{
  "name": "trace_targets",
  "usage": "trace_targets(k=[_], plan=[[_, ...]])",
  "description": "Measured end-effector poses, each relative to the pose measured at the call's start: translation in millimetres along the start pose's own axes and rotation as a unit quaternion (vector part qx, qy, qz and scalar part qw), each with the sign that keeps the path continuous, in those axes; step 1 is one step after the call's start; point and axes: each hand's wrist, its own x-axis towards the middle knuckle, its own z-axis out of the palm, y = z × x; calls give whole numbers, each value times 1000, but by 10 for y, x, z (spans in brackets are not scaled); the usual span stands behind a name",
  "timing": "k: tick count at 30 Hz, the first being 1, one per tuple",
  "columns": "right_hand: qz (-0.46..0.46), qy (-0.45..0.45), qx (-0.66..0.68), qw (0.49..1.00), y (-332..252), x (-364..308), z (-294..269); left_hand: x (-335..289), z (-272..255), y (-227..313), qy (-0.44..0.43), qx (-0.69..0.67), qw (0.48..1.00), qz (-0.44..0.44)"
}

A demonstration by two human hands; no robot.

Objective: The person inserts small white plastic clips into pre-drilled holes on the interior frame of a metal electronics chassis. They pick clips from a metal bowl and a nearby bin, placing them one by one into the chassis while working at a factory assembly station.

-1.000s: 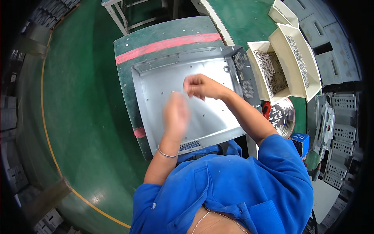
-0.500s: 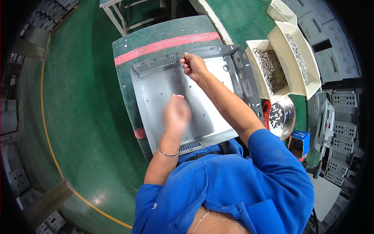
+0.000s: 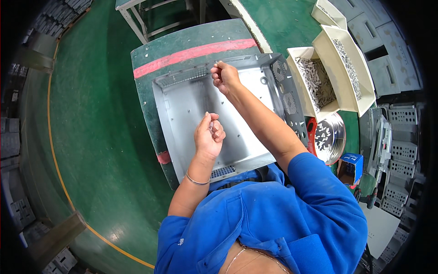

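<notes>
A grey sheet-metal case with low walls lies open side up on a green worktable. Over its far wall, near a perforated patch, is my right hand, with thumb and forefinger pinched together. What the pinch holds, if anything, is too small to make out. My left hand hovers above the middle of the case, palm up, its fingers curled in. Small pale pieces show in that palm, partly hidden by the fingers. Small studs dot the case floor, and its right wall has mesh patches and holes.
Right of the table stand cream bins of small pale parts. A round metal bowl with white pieces sits nearer, beside a red-handled tool and a blue box. Perforated metal parts are stacked far right. Another table stands beyond.
My left hand, blurred before, is now sharp, with its palm turned up and fingers curled. My right hand stays at the far wall, hardly moved.
</notes>
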Motion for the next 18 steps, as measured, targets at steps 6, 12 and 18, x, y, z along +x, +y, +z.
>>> trace_targets(k=[6, 12, 18], plan=[[-1, 4, -4, 1000, 45, 32, 24, 4, -8, -9, -5, 1, 1000, 1], [-22, -11, 3, 1000, 86, -14, 54, 1, -10, -26, -3, 7, 1000, -3], [-74, -26, -84, 993, 43, -148, 43, -18, 28, -15, 1, 9, 1000, -1]])
